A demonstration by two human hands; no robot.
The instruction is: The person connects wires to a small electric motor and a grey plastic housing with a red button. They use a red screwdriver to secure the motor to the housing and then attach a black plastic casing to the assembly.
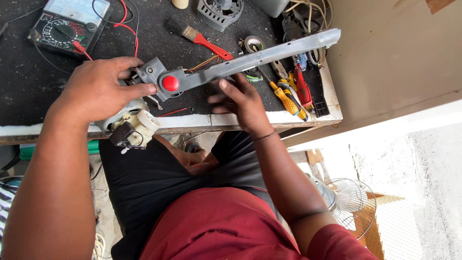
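My left hand [98, 89] grips the small motor [130, 126] and the knob end of the long grey housing [240, 60] at the worktop's [192, 120] near edge. My right hand [240, 98] cups its middle, fingers loosely curled. I'd support it evenly.

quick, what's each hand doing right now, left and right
Left hand: closed on the motor end of the grey plastic arm.
Right hand: fingers spread open, touching the arm's underside, not gripping.
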